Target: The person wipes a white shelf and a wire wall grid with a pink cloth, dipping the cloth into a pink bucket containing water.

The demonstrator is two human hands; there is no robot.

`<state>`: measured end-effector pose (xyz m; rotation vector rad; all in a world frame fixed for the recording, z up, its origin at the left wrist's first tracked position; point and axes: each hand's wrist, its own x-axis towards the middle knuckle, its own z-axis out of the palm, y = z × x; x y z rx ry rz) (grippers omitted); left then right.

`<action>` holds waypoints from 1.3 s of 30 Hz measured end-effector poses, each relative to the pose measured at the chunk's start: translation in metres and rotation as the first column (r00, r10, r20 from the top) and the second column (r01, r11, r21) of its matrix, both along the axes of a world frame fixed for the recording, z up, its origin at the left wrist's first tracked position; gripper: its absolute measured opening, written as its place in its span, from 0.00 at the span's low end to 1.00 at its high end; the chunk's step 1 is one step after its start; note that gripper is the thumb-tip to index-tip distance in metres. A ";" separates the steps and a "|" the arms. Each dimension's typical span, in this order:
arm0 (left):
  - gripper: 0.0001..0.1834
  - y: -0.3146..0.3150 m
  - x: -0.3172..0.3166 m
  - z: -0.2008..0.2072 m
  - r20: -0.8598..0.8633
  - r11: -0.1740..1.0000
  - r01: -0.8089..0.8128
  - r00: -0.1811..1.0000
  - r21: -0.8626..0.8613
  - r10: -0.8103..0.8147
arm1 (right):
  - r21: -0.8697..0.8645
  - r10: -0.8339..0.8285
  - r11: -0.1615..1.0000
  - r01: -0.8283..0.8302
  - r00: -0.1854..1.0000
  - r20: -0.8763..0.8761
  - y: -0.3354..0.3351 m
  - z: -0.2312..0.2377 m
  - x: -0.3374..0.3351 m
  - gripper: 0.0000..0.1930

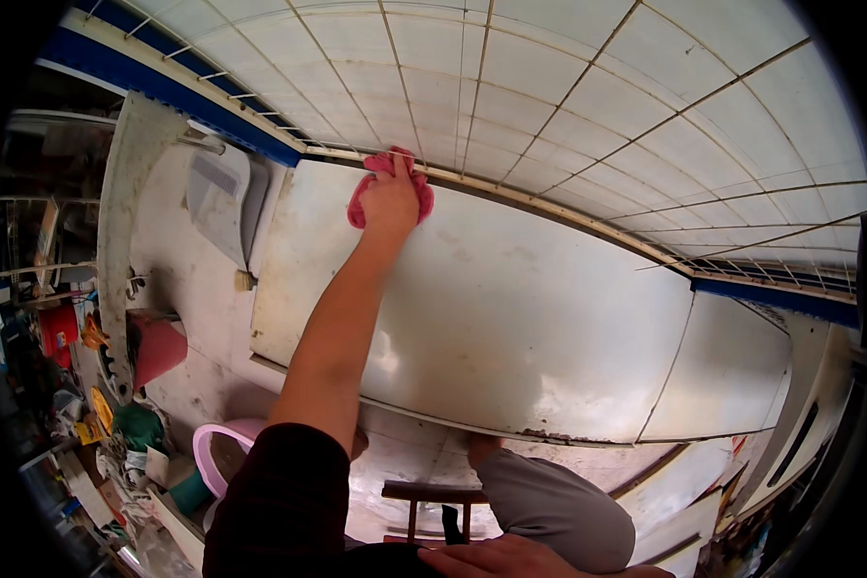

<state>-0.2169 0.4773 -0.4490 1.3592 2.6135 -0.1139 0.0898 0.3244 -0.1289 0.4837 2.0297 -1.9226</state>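
Note:
With my left arm stretched out, my left hand (392, 204) presses a crumpled pink cloth (356, 206) onto a white metal shelf board (511, 308). The cloth bunches up around the fingers, at the board's far left part, against the foot of a wire grid panel (511, 106). My right hand (511, 557) lies low at the bottom edge, by my lap, its fingers stretched toward the left; nothing shows in it. Faint brownish stains mark the board, and dark crumbs (549, 435) lie along its near edge.
Blue beams (250, 120) run along the grid's foot. A pale upright (137, 193) stands left, a grey-white panel (223, 197) beside it. A pink basin (207, 453), a red bucket (157, 349) and clutter lie lower left. A wooden stool (435, 493) is below, near my knee.

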 end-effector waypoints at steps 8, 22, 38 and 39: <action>0.39 0.003 0.044 0.002 0.212 0.999 -0.045 0.976 0.009 0.043 | 0.034 -0.030 0.999 0.033 0.995 -0.092 -0.014 -0.002 0.013 0.26; 0.19 -0.049 -0.082 -0.013 0.212 0.931 -0.324 0.934 0.168 0.286 | 0.047 -0.009 0.999 0.012 0.999 -0.050 -0.026 0.002 0.016 0.26; 0.17 0.034 0.089 -0.039 0.986 0.472 -0.866 0.140 0.164 -0.087 | 0.061 0.003 0.998 0.002 0.997 -0.080 -0.024 -0.007 -0.015 0.26; 0.21 0.036 0.092 -0.040 0.993 0.548 -0.829 0.078 0.113 -0.087 | 0.029 0.014 1.000 -0.013 0.998 -0.063 -0.022 -0.005 -0.018 0.26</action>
